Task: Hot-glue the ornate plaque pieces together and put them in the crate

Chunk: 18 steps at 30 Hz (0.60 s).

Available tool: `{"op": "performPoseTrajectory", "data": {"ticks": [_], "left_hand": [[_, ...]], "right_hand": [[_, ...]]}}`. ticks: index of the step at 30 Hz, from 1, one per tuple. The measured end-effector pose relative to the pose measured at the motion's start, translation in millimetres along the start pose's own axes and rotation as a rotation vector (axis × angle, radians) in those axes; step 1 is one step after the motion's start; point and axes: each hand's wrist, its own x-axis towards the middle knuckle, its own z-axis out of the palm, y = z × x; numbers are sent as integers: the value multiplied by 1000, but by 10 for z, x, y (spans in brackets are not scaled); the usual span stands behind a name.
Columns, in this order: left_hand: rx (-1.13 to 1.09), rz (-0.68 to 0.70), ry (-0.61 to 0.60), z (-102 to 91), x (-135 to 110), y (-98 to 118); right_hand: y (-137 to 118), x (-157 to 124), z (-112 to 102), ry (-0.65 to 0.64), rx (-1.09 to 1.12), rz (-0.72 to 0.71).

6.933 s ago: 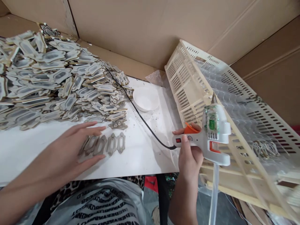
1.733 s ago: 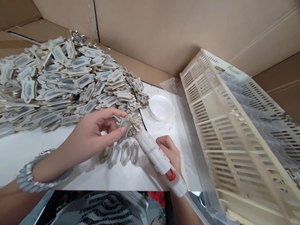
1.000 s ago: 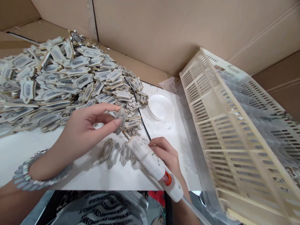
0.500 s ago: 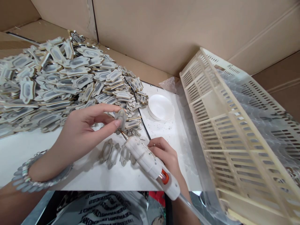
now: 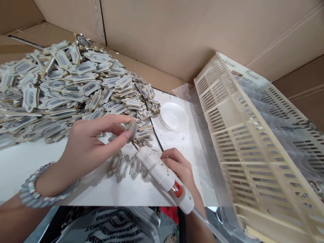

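Plaque [image 5: 133,127] at frame centre looks light, stiff, best held by its edges; your left hand [image 5: 92,140] pinches it, your right hand [image 5: 181,166] grips the glue gun [image 5: 155,168].

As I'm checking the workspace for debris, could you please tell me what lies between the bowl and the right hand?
In the head view, a strip of white table dotted with small specks lies between the bowl and the right hand.

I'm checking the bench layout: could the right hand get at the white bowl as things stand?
Likely yes for reach: the white bowl stands just beyond the right hand, with nothing tall between them. But that hand is occupied with the glue gun, so gripping looks awkward.
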Motion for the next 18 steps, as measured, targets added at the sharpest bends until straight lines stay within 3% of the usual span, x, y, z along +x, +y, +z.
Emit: {"op": "performPoseTrajectory", "data": {"ticks": [9,13,18], "left_hand": [[27,-39,72,18,-11,9],[110,61,93,18,-16,-25],[192,196,108,4,5,-25]], "right_hand": [[-13,-1,-10,-5,-4,27],[12,-15,9,19,-38,4],[28,-19,55,160,-135,68]]}}
